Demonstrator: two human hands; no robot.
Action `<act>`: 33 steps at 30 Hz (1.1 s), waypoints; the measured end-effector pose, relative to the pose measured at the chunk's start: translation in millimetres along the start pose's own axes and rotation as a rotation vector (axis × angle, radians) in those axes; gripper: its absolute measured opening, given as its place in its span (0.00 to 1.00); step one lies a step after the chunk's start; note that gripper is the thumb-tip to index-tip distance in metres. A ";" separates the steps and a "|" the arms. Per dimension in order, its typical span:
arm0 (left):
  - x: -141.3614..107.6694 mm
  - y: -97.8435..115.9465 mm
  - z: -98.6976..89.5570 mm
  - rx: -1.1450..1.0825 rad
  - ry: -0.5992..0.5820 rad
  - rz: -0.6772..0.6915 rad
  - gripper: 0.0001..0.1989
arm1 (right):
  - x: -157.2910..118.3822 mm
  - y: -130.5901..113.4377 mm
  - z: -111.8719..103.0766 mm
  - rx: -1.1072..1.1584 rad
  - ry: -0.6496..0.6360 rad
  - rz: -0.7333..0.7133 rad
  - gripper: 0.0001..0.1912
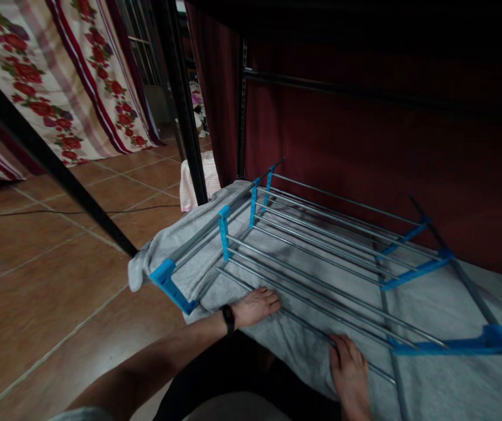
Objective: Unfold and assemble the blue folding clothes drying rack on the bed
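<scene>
A shoe rack with metal tubes and blue plastic brackets [227, 234] lies on a grey blanket [321, 257]. Along its near side runs a loose-looking metal rod [303, 324], whose two ends show free of any bracket. My left hand [257, 305], with a black band at the wrist, is closed over this rod toward its left end. Farther right, my right hand [349, 365] wraps its fingers round the same rod. Close to the right end of the rod is a blue bracket [452, 346] holding several other tubes. The undersides of both hands are hidden.
Black metal frame posts [189, 105] stand around the blanket-covered surface. A dark red curtain [364, 158] hangs behind the rack. On the left are a tiled floor [58, 251], a thin black cable [75, 211] and a flowered curtain [58, 82].
</scene>
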State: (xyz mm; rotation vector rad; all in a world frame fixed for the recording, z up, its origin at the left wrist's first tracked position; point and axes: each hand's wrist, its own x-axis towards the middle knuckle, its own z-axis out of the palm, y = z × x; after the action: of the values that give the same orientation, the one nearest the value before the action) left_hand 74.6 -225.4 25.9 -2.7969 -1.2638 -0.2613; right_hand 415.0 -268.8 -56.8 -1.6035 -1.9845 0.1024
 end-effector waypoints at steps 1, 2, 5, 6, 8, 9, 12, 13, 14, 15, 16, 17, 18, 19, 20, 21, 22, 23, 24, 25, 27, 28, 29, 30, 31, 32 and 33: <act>0.2 -0.2 -0.3 0.035 0.001 0.030 0.09 | 1.9 0.2 -1.1 0.013 -0.001 0.010 0.22; 0.3 -0.2 -0.3 0.060 0.005 0.054 0.10 | 3.6 0.2 -1.9 0.023 -0.001 0.021 0.22; 0.5 -0.4 1.1 0.078 0.021 0.077 0.11 | 7.0 0.2 -2.6 0.037 0.006 0.032 0.21; 0.6 -0.5 1.7 0.074 0.025 0.075 0.10 | 7.7 0.7 -2.4 0.040 0.007 0.028 0.21; 0.9 -0.8 2.8 0.068 0.032 0.076 0.10 | 8.8 2.8 -2.7 0.049 0.001 0.013 0.22; 1.1 -0.8 3.2 0.065 0.036 0.079 0.10 | 9.1 4.1 -3.3 0.053 -0.008 0.003 0.22; 1.7 -0.2 4.0 0.051 0.049 0.076 0.10 | 9.3 7.5 -6.1 0.056 -0.041 -0.022 0.20; 1.9 0.2 4.1 0.051 0.050 0.065 0.10 | 8.9 8.1 -6.8 0.056 -0.049 -0.028 0.20; 2.1 0.6 4.2 0.054 0.048 0.054 0.11 | 8.2 8.4 -7.1 0.056 -0.048 -0.033 0.19; 2.3 1.0 4.4 0.062 0.043 0.045 0.12 | 7.2 8.3 -6.8 0.056 -0.045 -0.041 0.19; 2.3 1.2 4.6 0.070 0.035 0.039 0.13 | 5.8 8.0 -5.9 0.052 -0.037 -0.050 0.19; 2.3 1.3 5.1 0.074 0.027 0.037 0.13 | 4.1 7.5 -4.5 0.045 -0.026 -0.058 0.20; 2.0 1.2 5.8 0.070 0.022 0.034 0.14 | 2.2 7.1 -2.9 0.034 -0.007 -0.062 0.20; 1.5 1.0 7.0 0.059 0.022 0.027 0.15 | 0.0 6.8 -1.2 0.018 0.014 -0.061 0.21; 0.9 0.7 8.7 0.042 0.026 0.017 0.16 | -2.4 6.7 0.3 -0.001 0.041 -0.053 0.22; 0.0 0.2 10.9 0.022 0.031 0.005 0.18 | -5.0 7.1 1.2 -0.024 0.073 -0.035 0.22; -0.9 -0.2 13.7 0.003 0.035 -0.007 0.20 | -7.8 7.8 1.5 -0.048 0.110 -0.007 0.23; -1.7 -0.7 16.9 -0.011 0.036 -0.017 0.22 | -10.7 8.8 1.1 -0.071 0.144 0.028 0.23; -2.4 -1.0 20.3 -0.020 0.035 -0.023 0.24 | -13.8 10.2 0.1 -0.091 0.178 0.071 0.24; -2.8 -1.1 23.8 -0.027 0.041 -0.033 0.24 | -16.9 11.8 -1.3 -0.108 0.211 0.120 0.24; -2.4 -0.3 30.4 -0.040 0.076 -0.037 0.23 | -22.9 15.6 -3.9 -0.122 0.269 0.225 0.25; -1.7 0.5 33.3 -0.044 0.105 -0.029 0.22 | -25.6 17.7 -4.7 -0.121 0.295 0.272 0.25; -0.5 1.5 36.1 -0.043 0.135 -0.012 0.22 | -27.8 19.6 -4.7 -0.117 0.325 0.313 0.26; 1.1 2.5 38.9 -0.036 0.168 0.008 0.22 | -29.4 21.5 -4.1 -0.110 0.357 0.348 0.27; 2.9 3.6 41.9 -0.025 0.198 0.032 0.22 | -30.4 23.1 -2.9 -0.101 0.385 0.374 0.27; 5.1 4.5 45.3 -0.010 0.222 0.054 0.22 | -30.7 24.4 -1.3 -0.090 0.406 0.394 0.28; 7.5 5.3 49.0 0.002 0.238 0.074 0.21 | -30.4 25.3 0.4 -0.076 0.420 0.406 0.27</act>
State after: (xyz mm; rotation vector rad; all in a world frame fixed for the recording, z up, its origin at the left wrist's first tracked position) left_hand 89.7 -217.2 -20.8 -2.7033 -1.1035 -0.5686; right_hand 440.2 -289.6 -79.1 -1.8784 -1.3474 -0.1450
